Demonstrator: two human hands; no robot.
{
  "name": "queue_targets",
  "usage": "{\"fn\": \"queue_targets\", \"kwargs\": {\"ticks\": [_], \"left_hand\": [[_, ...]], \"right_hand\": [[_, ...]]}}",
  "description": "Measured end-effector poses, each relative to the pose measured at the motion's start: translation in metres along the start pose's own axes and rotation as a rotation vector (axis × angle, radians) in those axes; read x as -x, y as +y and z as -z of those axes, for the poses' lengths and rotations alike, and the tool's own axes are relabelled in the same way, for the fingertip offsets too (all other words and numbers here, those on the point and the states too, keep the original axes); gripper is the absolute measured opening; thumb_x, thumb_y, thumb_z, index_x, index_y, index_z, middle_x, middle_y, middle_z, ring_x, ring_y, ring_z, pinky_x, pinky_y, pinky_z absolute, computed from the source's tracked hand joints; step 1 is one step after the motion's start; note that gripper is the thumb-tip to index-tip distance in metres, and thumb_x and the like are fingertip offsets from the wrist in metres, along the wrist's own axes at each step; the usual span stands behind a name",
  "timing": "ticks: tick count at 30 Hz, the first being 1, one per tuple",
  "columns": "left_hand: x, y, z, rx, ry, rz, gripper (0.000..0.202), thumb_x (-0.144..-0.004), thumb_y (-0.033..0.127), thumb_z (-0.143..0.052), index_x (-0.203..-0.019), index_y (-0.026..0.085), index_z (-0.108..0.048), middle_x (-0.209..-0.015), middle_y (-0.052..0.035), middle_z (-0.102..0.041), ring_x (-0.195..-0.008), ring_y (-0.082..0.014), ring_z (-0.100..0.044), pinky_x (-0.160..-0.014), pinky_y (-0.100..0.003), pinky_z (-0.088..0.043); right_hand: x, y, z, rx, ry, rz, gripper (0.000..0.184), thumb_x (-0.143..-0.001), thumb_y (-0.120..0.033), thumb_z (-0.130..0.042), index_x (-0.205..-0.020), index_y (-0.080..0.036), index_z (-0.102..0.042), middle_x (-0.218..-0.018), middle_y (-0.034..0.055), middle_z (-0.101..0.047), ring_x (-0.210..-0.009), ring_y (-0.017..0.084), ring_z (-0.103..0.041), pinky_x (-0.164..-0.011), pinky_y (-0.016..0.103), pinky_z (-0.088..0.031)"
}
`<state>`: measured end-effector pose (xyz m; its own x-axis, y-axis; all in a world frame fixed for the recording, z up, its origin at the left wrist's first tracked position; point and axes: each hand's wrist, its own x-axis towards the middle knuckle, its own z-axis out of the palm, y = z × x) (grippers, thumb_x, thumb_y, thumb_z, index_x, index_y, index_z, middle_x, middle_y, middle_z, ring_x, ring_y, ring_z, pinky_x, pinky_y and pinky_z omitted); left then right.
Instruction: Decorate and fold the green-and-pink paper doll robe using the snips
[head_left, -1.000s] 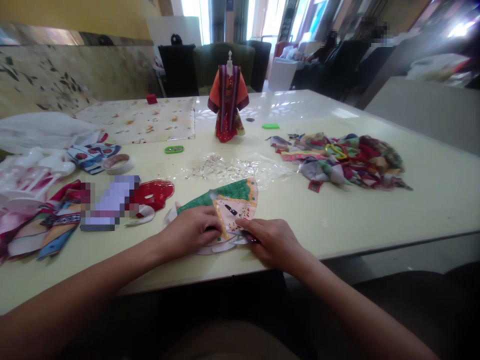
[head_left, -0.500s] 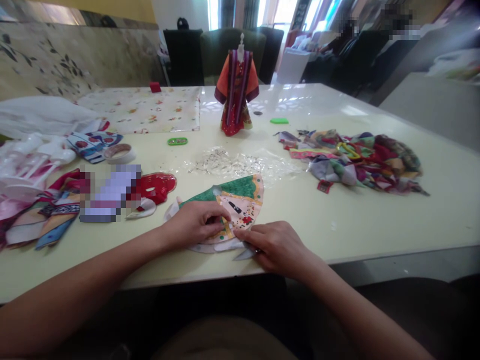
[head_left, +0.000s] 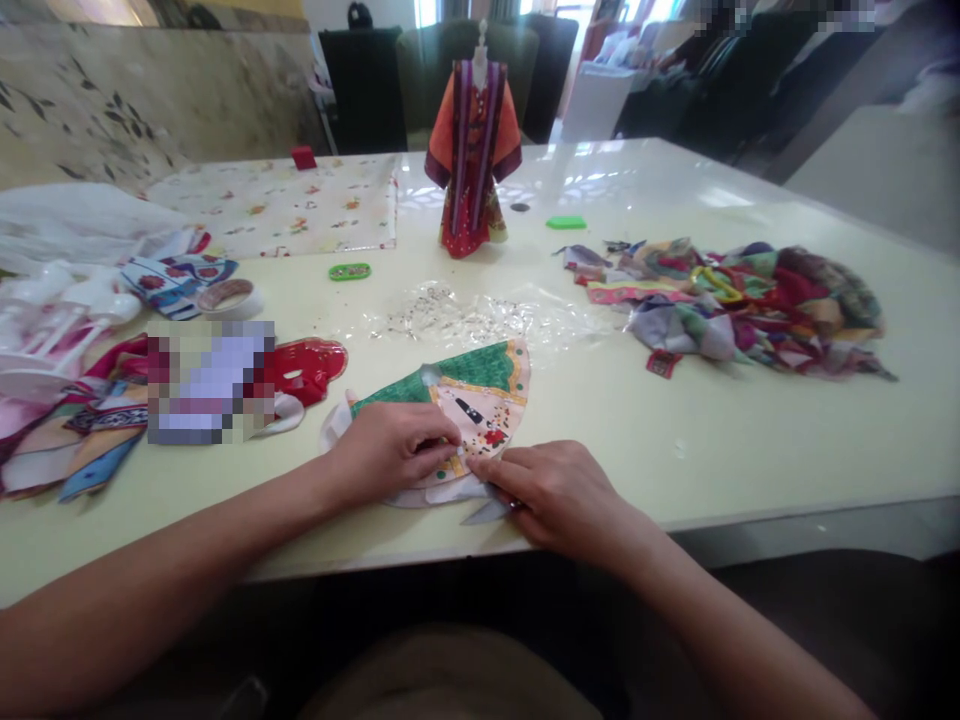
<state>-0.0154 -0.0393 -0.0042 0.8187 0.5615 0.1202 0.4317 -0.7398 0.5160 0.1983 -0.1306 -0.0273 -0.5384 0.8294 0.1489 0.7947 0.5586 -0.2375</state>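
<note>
A fan-shaped piece of fabric (head_left: 480, 365), green and pale pink with gold bands, lies near the table's front edge. My left hand (head_left: 397, 445) rests on its left part, thumb and forefinger pinched together by a tiny white bit (head_left: 460, 452). Whether that bit is between the fingertips is unclear. My right hand (head_left: 562, 495) is closed around scissors (head_left: 487, 510), whose grey blades stick out to the left while the handles are mostly hidden. Its forefinger presses on the fabric's lower edge, close to the left fingertips. Whitish cloth shows underneath the fabric.
Beyond the fabric lies a clear plastic sheet (head_left: 525, 315) with small bits. A doll-sized robe on a stand (head_left: 476, 160) rises behind. Fabric scraps (head_left: 750, 310) are heaped right. Tape (head_left: 230, 298), a red glossy piece (head_left: 307, 370) and white plastic stands (head_left: 56, 330) are left.
My view has tipped slightly downward, so the far things sit higher. My left thumb and forefinger have drawn closer together. The right hand and scissors hold nearly the same place.
</note>
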Motion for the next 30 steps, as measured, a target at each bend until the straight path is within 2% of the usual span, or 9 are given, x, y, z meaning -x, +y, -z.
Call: {"fn": "queue_targets", "kwargs": {"ticks": [9,20,30], "left_hand": [[-0.0030,0.0062,-0.0056,-0.099,0.035,0.083,0.014,-0.084,0.029,-0.060,-0.081,0.020,-0.071,-0.079,-0.0006,-0.071,-0.069,-0.0122,-0.061,-0.060,-0.022,-0.039],[-0.0046,0.0089,-0.0069,-0.105,0.040,0.143,0.013,-0.080,0.023,-0.059,-0.079,0.019,-0.071,-0.076,-0.0002,-0.070,-0.065,-0.0112,-0.058,-0.059,-0.022,-0.038],[-0.0052,0.0089,-0.0073,-0.124,0.043,0.108,0.012,-0.081,0.026,-0.060,-0.078,0.019,-0.070,-0.074,-0.0001,-0.069,-0.063,-0.0110,-0.057,-0.058,-0.022,-0.037]], "right_hand": [[-0.0004,0.0009,0.0011,0.000,0.003,0.010,0.045,-0.073,-0.013,-0.052,-0.117,-0.019,-0.063,-0.086,0.0028,-0.072,-0.069,0.016,-0.062,-0.056,0.028,-0.033],[-0.0009,-0.0003,0.0006,0.000,0.000,0.000,0.043,-0.075,-0.015,-0.051,-0.115,-0.019,-0.064,-0.086,0.0025,-0.072,-0.068,0.016,-0.061,-0.055,0.029,-0.030],[-0.0011,-0.0003,0.0022,-0.006,-0.018,-0.010,0.042,-0.075,-0.014,-0.051,-0.114,-0.020,-0.064,-0.086,0.0029,-0.072,-0.068,0.015,-0.060,-0.056,0.028,-0.031]]}}
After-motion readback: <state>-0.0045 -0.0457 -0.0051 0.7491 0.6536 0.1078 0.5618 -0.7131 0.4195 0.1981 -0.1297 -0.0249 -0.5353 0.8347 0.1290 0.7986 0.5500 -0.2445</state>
